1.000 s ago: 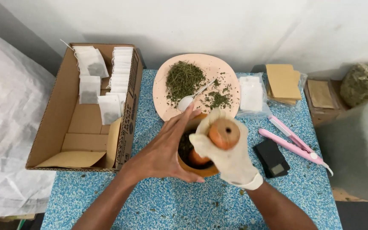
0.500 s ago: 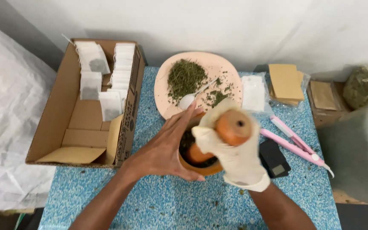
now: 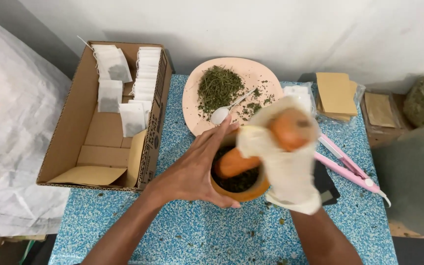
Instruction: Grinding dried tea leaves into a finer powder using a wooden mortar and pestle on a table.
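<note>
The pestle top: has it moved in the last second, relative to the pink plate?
Yes. The pestle top, gripped by the gloved right hand, has swung rightward and up toward the pink plate's lower right edge.
</note>
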